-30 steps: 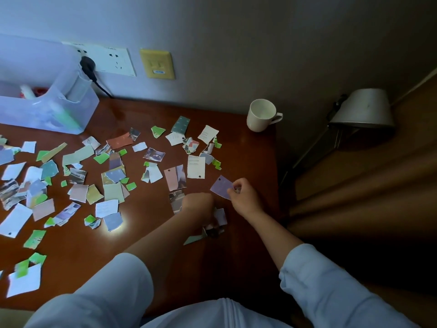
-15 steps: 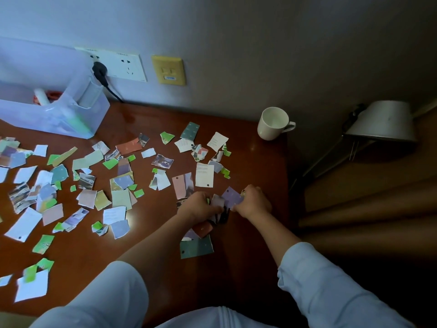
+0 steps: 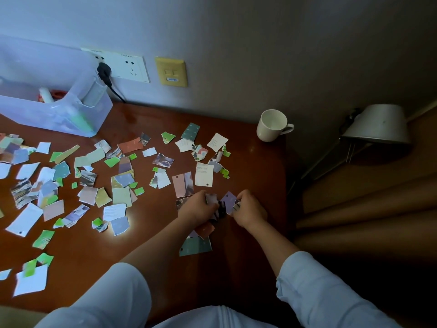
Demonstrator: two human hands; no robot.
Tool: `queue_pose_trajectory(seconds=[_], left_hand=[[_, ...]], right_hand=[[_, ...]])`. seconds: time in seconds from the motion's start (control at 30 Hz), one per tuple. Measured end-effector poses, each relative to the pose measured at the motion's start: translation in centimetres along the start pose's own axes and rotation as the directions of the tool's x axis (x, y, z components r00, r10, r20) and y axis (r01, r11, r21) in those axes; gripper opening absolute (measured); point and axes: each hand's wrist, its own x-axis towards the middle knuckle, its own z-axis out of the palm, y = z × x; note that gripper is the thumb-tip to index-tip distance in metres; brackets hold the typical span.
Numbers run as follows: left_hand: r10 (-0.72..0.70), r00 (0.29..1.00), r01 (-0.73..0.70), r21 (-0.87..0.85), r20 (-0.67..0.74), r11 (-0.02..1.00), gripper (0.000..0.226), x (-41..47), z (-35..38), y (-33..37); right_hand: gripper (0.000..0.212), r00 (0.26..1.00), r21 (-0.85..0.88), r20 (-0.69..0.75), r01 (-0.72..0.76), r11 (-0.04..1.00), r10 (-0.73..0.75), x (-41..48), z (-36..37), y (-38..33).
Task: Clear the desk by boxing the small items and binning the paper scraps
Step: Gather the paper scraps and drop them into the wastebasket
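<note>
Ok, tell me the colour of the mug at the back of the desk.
The mug is plain white; the head view shows it.

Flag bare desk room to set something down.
Free: back strip along the wall between the clear box and mug; right edge strip between mug and right hand; near edge between the left forearm and the green scraps. Crowded: paper scraps cover the left and middle of the desk, up to the left hand.

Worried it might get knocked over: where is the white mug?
In the head view, the white mug stands at the far right corner of the desk, near the wall, beyond the paper scraps and left of the grey lamp shade.
</note>
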Motion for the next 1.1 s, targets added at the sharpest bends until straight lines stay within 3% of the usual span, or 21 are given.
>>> queue_pose_trajectory(seconds=[0.13,0.33,0.5,0.67,0.77,0.83,0.9,1.0,1.1], left_hand=[[0.040,0.999,-0.040,-0.012,0.023,0.999,0.042,-0.1,0.1,0.5],[0.027,0.991,-0.014,-0.100,0.132,0.995,0.034,0.2,0.2,2.0],[0.014,0.986,0.018,-0.189,0.168,0.982,0.027,0.6,0.0,1.9],[0.014,0.983,0.031,-0.241,0.182,0.970,0.021,0.5,0.0,2.0],[0.022,0.985,0.028,-0.287,0.170,0.958,0.020,0.2,0.1,2.0],[0.024,0.990,0.029,-0.357,0.142,0.934,0.016,-0.1,0.1,2.1],[0.009,0.996,0.030,-0.424,0.088,0.905,0.015,-0.6,-0.1,2.4],[-0.018,1.000,0.022,-0.527,0.011,0.849,0.019,-1.4,-0.5,2.5],[-0.044,0.998,0.008,-0.650,-0.039,0.760,0.019,-3.1,-1.3,2.6]], right_hand=[[0.057,1.000,-0.031,0.009,-0.008,1.000,0.008,0.1,-0.1,-0.3],[0.049,0.999,-0.012,0.037,0.028,1.000,-0.028,0.2,-0.1,-0.1],[0.066,0.997,0.009,0.030,0.071,0.997,-0.071,0.5,-0.1,0.2],[0.033,0.997,-0.005,-0.004,0.083,0.997,-0.083,0.7,-0.2,0.5],[0.038,0.995,-0.031,-0.006,0.098,0.995,-0.098,0.6,-0.5,1.0],[0.034,0.997,0.064,-0.007,0.078,0.995,-0.078,0.4,-0.6,1.0],[0.010,0.999,0.258,-0.010,0.049,0.965,-0.048,-0.1,-0.8,0.8],[0.010,0.999,0.584,0.031,-0.030,0.811,0.015,-1.3,-1.5,0.3],[0.005,0.994,0.758,0.104,-0.089,0.646,0.015,-3.3,-2.0,-0.6]])
